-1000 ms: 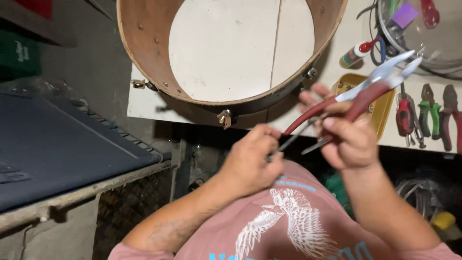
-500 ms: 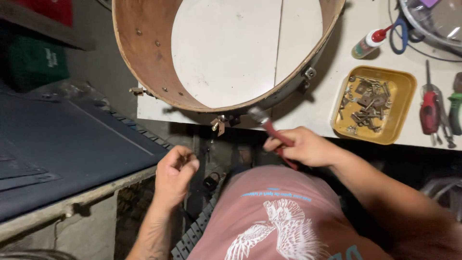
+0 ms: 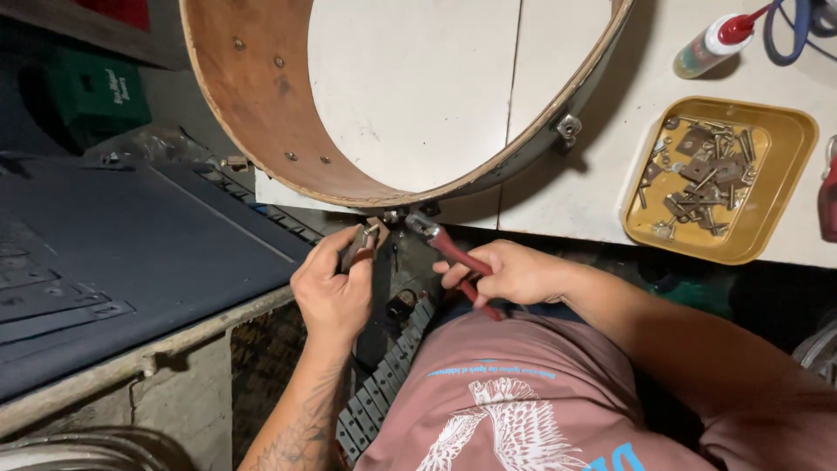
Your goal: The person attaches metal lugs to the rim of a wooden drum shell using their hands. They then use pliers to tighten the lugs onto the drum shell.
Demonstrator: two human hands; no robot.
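A round wooden drum shell (image 3: 253, 113) lies on a white table (image 3: 602, 174), its near rim jutting over the table's edge. My right hand (image 3: 506, 272) grips red-handled pliers (image 3: 449, 251), whose jaws sit at a metal fitting under the shell's near rim. My left hand (image 3: 331, 288) pinches a small metal lug piece (image 3: 359, 244) just left of the pliers' jaws, close under the rim. Another metal lug (image 3: 567, 128) is fixed on the shell's outer side to the right.
A yellow tray (image 3: 785, 187) of several screws and metal parts sits on the table at right. A glue bottle with a red cap (image 3: 711, 44) lies behind it. A dark blue panel (image 3: 113, 262) fills the left side. A ridged grey strip (image 3: 384, 384) hangs by my lap.
The pliers came down from in front of my chest to the shell's near rim. My left hand rose from my lap and now holds a metal piece beside the jaws.
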